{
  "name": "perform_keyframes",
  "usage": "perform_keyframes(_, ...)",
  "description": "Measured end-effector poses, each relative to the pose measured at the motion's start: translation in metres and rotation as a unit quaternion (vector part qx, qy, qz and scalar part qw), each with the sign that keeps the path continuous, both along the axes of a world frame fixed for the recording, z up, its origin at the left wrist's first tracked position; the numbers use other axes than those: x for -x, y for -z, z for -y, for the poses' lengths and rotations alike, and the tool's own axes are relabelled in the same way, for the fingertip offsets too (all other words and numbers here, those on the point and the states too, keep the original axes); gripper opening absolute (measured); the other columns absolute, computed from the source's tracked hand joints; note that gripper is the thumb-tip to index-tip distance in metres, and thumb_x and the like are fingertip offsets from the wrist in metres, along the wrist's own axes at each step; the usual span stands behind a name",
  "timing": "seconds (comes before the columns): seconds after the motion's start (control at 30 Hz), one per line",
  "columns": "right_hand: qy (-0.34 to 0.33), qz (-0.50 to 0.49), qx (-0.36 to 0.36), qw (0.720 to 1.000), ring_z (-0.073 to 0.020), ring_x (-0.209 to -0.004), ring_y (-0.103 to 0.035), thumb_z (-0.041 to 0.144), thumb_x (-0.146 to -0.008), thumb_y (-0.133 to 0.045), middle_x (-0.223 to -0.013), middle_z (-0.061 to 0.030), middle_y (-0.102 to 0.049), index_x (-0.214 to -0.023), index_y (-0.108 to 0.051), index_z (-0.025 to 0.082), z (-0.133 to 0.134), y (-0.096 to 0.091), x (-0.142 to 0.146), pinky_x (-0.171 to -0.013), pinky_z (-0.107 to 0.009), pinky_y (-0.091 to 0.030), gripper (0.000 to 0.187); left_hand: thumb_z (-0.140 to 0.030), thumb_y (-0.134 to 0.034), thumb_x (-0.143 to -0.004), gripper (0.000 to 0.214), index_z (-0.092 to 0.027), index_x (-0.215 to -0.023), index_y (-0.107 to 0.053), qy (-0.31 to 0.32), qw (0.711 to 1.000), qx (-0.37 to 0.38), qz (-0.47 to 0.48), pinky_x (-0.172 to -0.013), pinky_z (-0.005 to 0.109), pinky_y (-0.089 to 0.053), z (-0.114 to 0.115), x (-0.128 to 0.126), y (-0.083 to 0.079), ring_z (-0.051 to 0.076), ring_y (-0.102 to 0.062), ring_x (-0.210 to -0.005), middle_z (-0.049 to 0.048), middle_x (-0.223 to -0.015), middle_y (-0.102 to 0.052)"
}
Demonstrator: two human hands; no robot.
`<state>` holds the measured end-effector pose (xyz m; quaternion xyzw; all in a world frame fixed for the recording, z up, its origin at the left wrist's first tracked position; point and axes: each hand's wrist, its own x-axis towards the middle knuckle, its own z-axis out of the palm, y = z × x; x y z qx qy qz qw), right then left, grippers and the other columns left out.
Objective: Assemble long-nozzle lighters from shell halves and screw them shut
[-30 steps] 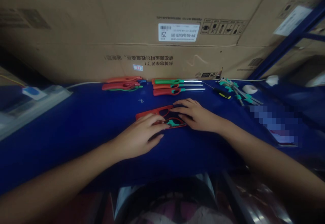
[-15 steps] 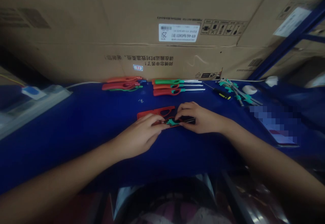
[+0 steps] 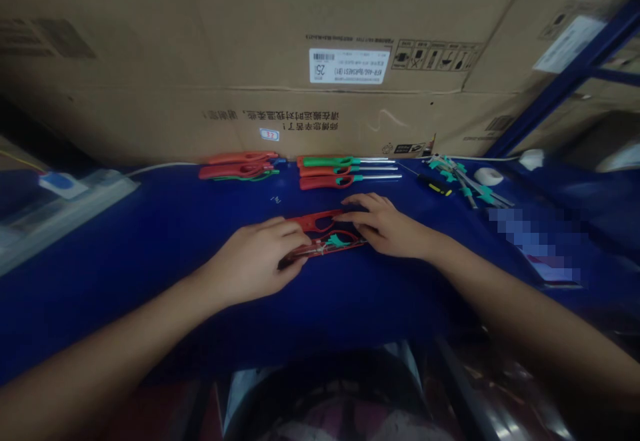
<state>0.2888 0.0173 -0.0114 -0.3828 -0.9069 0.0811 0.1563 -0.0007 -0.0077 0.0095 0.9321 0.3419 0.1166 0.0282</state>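
My left hand [image 3: 265, 254] is closed around the left end of an opened red gas lighter half [image 3: 320, 249]. A green trigger [image 3: 337, 239] and inner parts lie exposed in that half. Just behind it is a second red handle shell [image 3: 315, 222], empty, with an oval finger opening; the left knuckles hide its left end. My right hand [image 3: 387, 227] is at the right ends of both pieces. Its fingers are stretched apart, the tips over or touching the empty shell. Part of this hand covers the metal tube end of the opened lighter.
Behind my hands lie assembled lighters [image 3: 325, 181], and left of them red handle shells [image 3: 237, 166]. To the right are a black and yellow screwdriver [image 3: 435, 185], several metal tubes with green triggers [image 3: 467, 181], a white roll [image 3: 489, 176] and a phone [image 3: 540, 254]. A cardboard box [image 3: 250, 41] stands behind.
My left hand has moved left along the opened lighter, uncovering its inner parts. My right fingers have let go near the green trigger and stretched out toward the empty red shell.
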Motion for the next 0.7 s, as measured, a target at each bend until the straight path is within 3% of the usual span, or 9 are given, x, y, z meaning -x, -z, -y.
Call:
perform_keyframes(0.33,0.038,-0.025,-0.016,0.999,-0.0311,-0.125,-0.054,0.016,-0.090,-0.063,-0.136,-0.0109,-0.056,-0.108,-0.073,0.025,-0.007,0.004,-0.004,-0.103,-0.058,-0.043,0.022,-0.034,-0.060,-0.096,0.016,-0.027,-0.100,-0.074,-0.013,0.998,0.043,0.032,-0.085,0.034,-0.053,-0.005,0.002,0.005,0.021,-0.068,-0.099,-0.0007,-0.106,-0.075)
perform_keyframes(0.57,0.037,-0.056,-0.005,0.998,-0.0233,-0.107,-0.063,0.014,-0.089,-0.064,-0.119,-0.0097,-0.063,-0.094,-0.069,0.019,-0.010,0.003,-0.005,-0.095,-0.043,-0.050,0.008,-0.033,-0.066,-0.094,0.013,-0.026,-0.097,-0.077,-0.018,0.994,0.067,0.080,-0.085,0.033,-0.054,-0.008,0.002,0.011,0.020,-0.069,-0.099,-0.0009,-0.105,-0.076)
perform_keyframes(0.7,0.055,-0.126,0.011,0.990,-0.0180,-0.085,-0.065,0.015,-0.090,-0.061,-0.095,-0.0058,-0.067,-0.091,-0.064,0.018,-0.007,0.000,0.000,-0.079,-0.033,-0.052,0.005,-0.034,-0.067,-0.093,0.015,-0.026,-0.102,-0.076,-0.025,0.994,0.056,0.095,-0.087,0.034,-0.055,-0.008,0.000,0.013,0.020,-0.070,-0.098,-0.0004,-0.105,-0.076)
